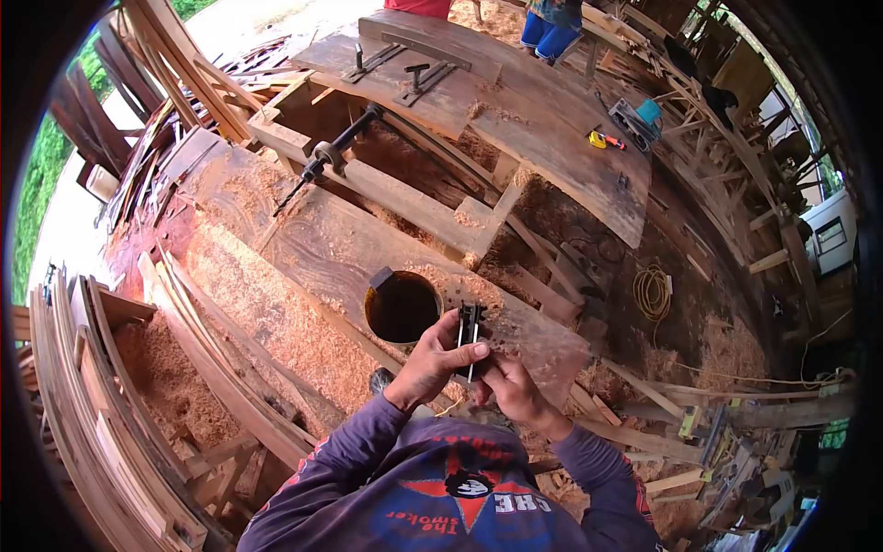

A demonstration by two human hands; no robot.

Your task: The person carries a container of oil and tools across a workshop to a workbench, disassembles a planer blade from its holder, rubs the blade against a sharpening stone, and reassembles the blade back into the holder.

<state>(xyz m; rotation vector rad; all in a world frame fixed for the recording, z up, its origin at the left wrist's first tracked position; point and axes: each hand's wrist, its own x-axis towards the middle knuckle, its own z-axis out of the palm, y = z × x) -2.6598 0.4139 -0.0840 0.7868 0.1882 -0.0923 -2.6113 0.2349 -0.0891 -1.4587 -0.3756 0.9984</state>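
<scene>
Both hands meet over the front edge of the wooden bench, close to the torso. My left hand (437, 361) is closed around a small dark metal piece (470, 324) with bright edges, its thumb lying across it. From the other side, my right hand (518, 391) grips the lower end of the same piece, its fingers partly hidden behind it. Just left of the piece stands a round open container (377, 317) with a dark inside, and a dark block (382, 277) sits at its rim.
A long clamp or drill-like tool (331, 158) lies across the bench (322, 248) among shavings. Beyond are a large board (561, 147), a power tool (636, 120), a yellow tool (600, 140) and a coiled cord (652, 293). Curved planks stand left. Two people are partly visible at the top.
</scene>
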